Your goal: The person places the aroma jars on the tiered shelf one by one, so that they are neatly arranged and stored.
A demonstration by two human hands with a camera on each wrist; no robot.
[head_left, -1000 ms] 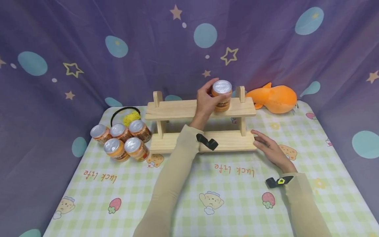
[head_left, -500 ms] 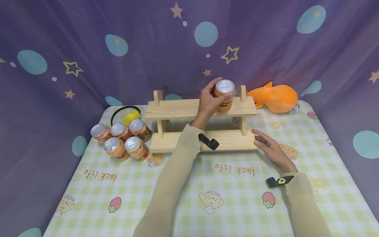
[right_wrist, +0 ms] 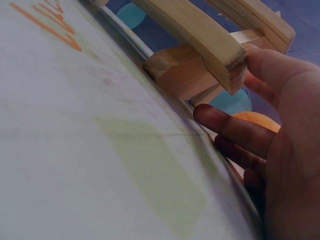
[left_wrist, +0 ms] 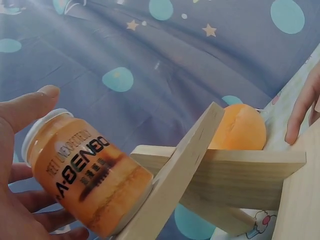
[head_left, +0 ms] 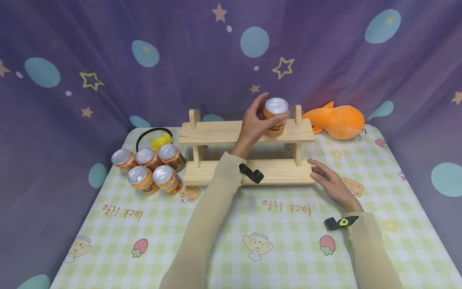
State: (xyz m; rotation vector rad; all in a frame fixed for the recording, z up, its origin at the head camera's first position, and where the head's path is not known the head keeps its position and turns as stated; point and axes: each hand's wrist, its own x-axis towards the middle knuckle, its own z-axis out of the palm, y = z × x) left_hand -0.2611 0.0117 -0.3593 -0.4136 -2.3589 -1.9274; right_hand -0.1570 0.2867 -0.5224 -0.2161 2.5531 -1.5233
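5 cans (head_left: 144,176) left of shelf (head_left: 211,131), 1 can (head_left: 275,112) on top.

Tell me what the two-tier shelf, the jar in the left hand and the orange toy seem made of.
Shelf: pale wood, apparently unpainted; grain lines show.
Jar: smooth printed body, shiny silvery top catching light; plastic or metal, I can't tell which.
Orange toy: probably plush fabric with a matte finish, judging by its soft-looking, rounded shape.

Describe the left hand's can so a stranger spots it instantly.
Find the wooden rack on the table, then its upper board. Near the right end, the left hand holds the can. It alone is up there; the other five cans sit on the table, left of the rack.
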